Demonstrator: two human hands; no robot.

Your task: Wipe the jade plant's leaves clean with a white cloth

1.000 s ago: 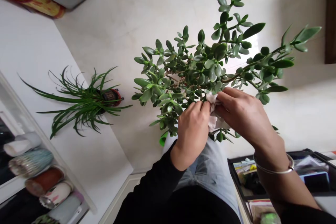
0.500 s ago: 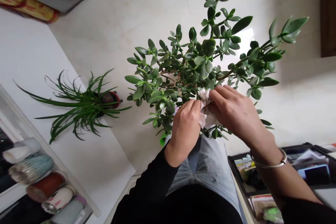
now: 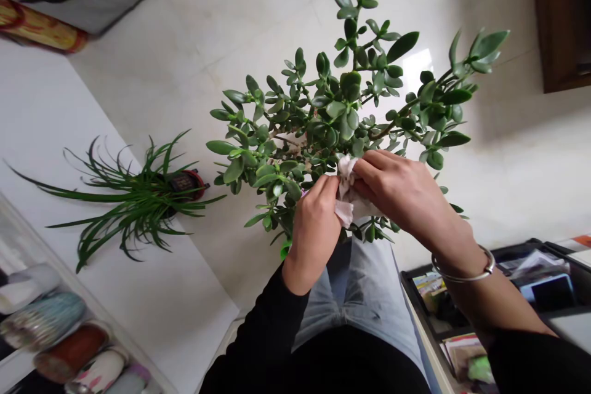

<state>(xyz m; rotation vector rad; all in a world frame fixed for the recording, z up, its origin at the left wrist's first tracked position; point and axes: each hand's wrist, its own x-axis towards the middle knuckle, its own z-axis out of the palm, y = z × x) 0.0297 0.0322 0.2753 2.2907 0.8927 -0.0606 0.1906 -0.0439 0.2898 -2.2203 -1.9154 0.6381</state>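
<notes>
A bushy jade plant [image 3: 341,104] with thick oval green leaves fills the middle of the view, just in front of my knees. My left hand [image 3: 314,228] is closed among the near leaves, fingers pinched at a leaf or stem I cannot make out. My right hand [image 3: 397,194], with a silver bangle on the wrist, grips a crumpled white tissue [image 3: 347,197] and presses it against the foliage right beside my left fingers. A bit of the plant's green pot [image 3: 286,249] shows under my left wrist.
A spiky grass-like plant in a dark red pot [image 3: 184,183] stands to the left by a white wall. Rolled cloths [image 3: 69,345] lie on a shelf at lower left. A black tray of papers and small items [image 3: 530,283] sits at lower right. Pale tiled floor [image 3: 207,24] lies beyond.
The view has drifted, so the plant and both hands sit a little further left and lower in frame. Both hands stay together at the same leaves with the tissue.
</notes>
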